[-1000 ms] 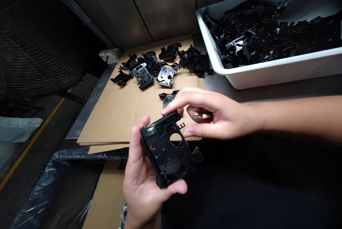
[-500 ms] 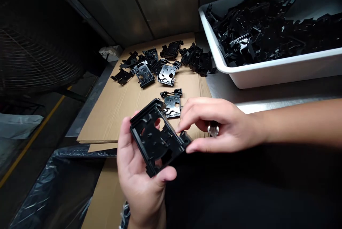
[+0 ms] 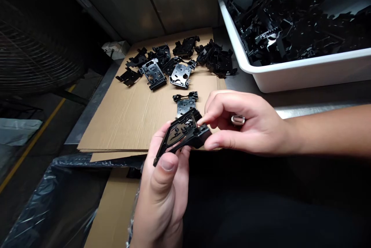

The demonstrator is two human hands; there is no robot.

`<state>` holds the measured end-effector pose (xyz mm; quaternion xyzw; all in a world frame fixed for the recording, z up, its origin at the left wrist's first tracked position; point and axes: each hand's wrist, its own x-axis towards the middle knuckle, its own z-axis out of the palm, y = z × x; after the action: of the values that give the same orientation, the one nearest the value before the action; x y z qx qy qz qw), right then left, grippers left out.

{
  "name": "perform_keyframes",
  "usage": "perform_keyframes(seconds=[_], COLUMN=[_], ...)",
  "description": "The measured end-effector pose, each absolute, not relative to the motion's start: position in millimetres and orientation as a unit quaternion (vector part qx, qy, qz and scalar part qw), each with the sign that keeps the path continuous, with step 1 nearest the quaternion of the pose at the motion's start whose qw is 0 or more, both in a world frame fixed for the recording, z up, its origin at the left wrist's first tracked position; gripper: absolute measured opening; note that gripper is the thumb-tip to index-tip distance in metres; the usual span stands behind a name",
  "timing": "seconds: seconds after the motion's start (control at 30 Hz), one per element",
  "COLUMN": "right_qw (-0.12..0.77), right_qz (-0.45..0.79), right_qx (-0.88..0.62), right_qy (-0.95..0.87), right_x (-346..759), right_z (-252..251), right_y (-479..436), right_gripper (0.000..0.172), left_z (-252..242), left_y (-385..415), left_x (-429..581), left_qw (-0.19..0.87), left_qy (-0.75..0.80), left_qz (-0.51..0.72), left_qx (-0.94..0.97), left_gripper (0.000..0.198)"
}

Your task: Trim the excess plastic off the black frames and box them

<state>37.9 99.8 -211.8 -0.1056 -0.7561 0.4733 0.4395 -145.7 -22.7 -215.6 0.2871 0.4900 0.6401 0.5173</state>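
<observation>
A black plastic frame [image 3: 182, 130] with cut-outs is held up, tilted, above the cardboard's front edge. My left hand [image 3: 165, 190] grips it from below and the left, thumb along the near side and fingers behind. At its right end, the thumb and index finger of my right hand [image 3: 246, 124] pinch the corner. A small shiny metallic piece [image 3: 238, 120] shows at the curled fingers of that hand; whether it is worn or held I cannot tell. Just behind the held frame, a similar black part [image 3: 186, 103] lies on the cardboard, partly covered.
Several black plastic parts [image 3: 181, 74] lie on the stacked cardboard [image 3: 116, 124] toward the back. On the right stands a white bin [image 3: 313, 72] heaped with black parts. A fan guard [image 3: 34, 55] is at left, and black plastic sheeting [image 3: 58, 201] hangs below the cardboard's front edge.
The black frame has been tipped from facing me to a flatter, more edge-on angle. My left hand has turned and shifted right with it; my right hand stays at its right end.
</observation>
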Motion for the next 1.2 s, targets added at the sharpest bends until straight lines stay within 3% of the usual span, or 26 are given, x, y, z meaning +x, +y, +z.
perform_keyframes(seconds=[0.43,0.67,0.77,1.03,1.2], right_qw=[0.447,0.446,0.455,0.409,0.397], right_qz=[0.476,0.468,0.458,0.36,0.339], right_qx=[-0.114,-0.084,-0.048,0.028,0.046], right_qy=[-0.748,-0.758,-0.763,-0.838,-0.852], right_x=[36,35,33,35,40], right_z=[-214,-217,-220,-230,-228], right_y=[99,100,101,107,106], right_gripper=[0.025,0.028,0.029,0.018,0.024], left_z=[-227,-225,-224,-231,-225], left_y=[-25,-27,-28,-40,-40], left_x=[-149,-146,-149,-180,-182], left_qw=[0.558,0.542,0.486,0.198,0.135], left_qy=[0.434,0.438,0.467,0.493,0.457], left_qz=[0.662,0.662,0.661,0.59,0.592], left_qx=[0.248,0.277,0.329,0.608,0.649], left_gripper=[0.05,0.066,0.083,0.121,0.126])
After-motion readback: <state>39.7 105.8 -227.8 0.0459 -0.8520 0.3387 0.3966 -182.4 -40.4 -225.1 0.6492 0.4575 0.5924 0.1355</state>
